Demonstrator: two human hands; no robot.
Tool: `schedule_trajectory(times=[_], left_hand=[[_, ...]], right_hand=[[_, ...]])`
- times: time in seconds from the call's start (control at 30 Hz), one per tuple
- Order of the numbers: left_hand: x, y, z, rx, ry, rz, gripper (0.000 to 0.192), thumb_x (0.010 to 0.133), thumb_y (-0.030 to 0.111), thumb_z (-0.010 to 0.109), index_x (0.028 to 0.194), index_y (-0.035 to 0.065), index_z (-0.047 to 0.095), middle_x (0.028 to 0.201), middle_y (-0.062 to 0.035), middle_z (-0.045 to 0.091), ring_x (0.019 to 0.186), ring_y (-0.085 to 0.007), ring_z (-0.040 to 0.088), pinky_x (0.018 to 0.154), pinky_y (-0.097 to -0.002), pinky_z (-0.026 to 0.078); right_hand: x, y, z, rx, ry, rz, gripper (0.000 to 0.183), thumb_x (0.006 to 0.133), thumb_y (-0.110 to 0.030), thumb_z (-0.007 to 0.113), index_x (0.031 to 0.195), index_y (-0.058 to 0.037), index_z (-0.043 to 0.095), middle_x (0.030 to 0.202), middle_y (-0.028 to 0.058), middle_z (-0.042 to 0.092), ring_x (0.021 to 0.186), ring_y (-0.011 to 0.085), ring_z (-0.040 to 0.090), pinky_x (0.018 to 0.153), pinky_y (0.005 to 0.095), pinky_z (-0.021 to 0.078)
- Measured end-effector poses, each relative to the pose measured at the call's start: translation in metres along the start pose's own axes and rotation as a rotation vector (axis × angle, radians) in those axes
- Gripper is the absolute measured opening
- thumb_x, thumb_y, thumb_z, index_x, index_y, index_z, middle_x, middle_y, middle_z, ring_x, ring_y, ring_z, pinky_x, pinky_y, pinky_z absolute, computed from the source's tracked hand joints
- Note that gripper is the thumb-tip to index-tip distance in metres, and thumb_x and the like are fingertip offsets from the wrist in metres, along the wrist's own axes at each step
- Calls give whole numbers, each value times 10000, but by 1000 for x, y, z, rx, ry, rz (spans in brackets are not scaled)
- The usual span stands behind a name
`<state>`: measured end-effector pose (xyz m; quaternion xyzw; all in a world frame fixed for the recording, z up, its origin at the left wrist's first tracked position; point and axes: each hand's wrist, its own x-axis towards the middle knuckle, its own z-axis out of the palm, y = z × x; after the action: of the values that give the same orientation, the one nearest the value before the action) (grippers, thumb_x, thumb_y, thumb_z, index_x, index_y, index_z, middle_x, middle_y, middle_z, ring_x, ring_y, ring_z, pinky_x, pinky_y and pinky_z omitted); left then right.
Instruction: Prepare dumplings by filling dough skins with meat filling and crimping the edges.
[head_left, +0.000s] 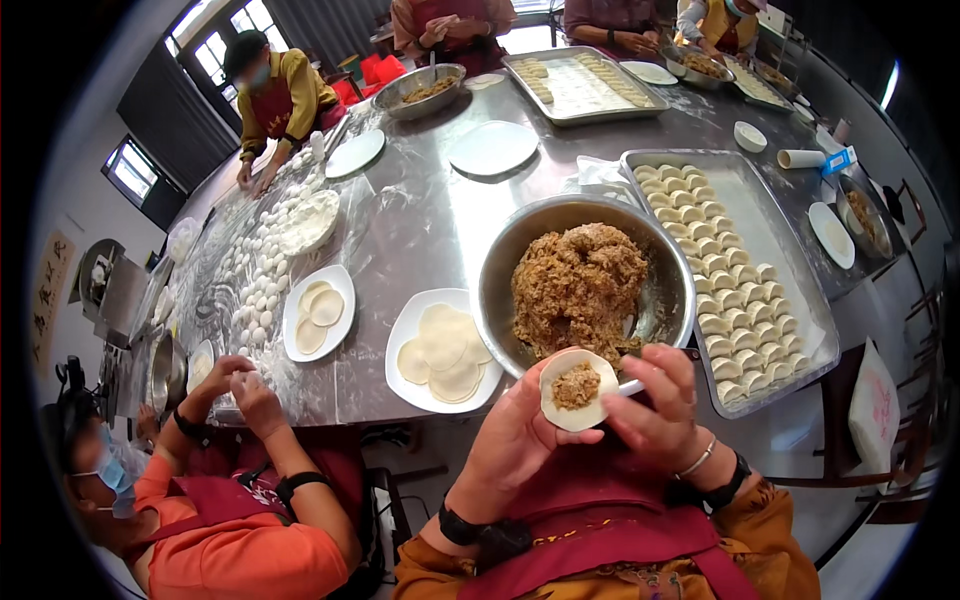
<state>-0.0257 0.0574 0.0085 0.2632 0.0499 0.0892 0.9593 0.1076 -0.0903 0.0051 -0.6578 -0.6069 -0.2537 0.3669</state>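
Note:
My left hand (517, 431) holds a round dumpling wrapper (553, 375) on its fingers, with the thumb along the far side. A mound of brown minced filling (576, 385) sits in the middle of the wrapper, which lies unfolded. At the wrapper's right edge are the fingertips of my right hand (660, 401). Just beyond both hands stands a steel bowl (491, 259) with a large heap of filling (577, 281). A utensil handle (691, 353) shows at its rim, partly hidden by my right hand. Left of the bowl, a white plate (401, 375) carries several overlapping wrappers (442, 349).
To the right, a metal tray (780, 217) holds rows of folded dumplings (724, 281). Another plate of wrappers (292, 341) and floured dough pieces (259, 304) lie left on the steel table (420, 225). A co-worker (247, 525) sits close at my left; others work across the table.

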Motion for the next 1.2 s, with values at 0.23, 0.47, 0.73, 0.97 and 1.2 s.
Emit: schedule_trajectory(times=[0.23, 0.47, 0.73, 0.97, 1.2], left_hand=[[-3, -5, 0, 144, 12, -58, 641, 887, 332, 556, 1360, -10, 291, 1265, -133, 467, 1090, -238, 538, 838, -365, 531], [-1, -13, 7, 367, 100, -36, 588, 797, 35, 646, 1314, -10, 370, 1175, -103, 538, 1037, -187, 569, 827, -292, 524], [4, -20, 10, 555, 261, -8, 385, 829, -1, 565, 1204, -32, 482, 1021, -111, 608, 814, -172, 631, 709, -264, 533], [-4, -16, 12, 529, 226, 159, 389, 834, -77, 527, 1216, -16, 479, 1130, -146, 578, 883, -188, 624, 688, -252, 519], [-7, -21, 14, 476, 250, 305, 443, 823, -89, 545, 1252, -16, 456, 1199, -167, 549, 885, -172, 613, 682, -242, 509]], right_hand=[[22, -6, 0, 189, -79, -80, 100, 725, -86, 646, 815, -85, 604, 1144, 107, 568, 1142, 295, 469, 922, 444, 389], [37, -2, 2, 495, -235, 256, 109, 696, -46, 668, 789, -51, 613, 1105, 132, 558, 1129, 338, 478, 935, 423, 379], [25, 2, 15, 588, -159, 363, 89, 714, -25, 655, 791, -26, 611, 1078, 139, 569, 1098, 323, 502, 911, 394, 404], [11, 1, 3, 711, 109, 565, 143, 775, 0, 635, 913, -22, 602, 898, 85, 587, 769, 168, 588, 671, 260, 469], [3, -11, 14, 775, -2, 595, 175, 754, -28, 688, 920, -31, 630, 809, 53, 577, 627, 111, 521, 547, 230, 419]])
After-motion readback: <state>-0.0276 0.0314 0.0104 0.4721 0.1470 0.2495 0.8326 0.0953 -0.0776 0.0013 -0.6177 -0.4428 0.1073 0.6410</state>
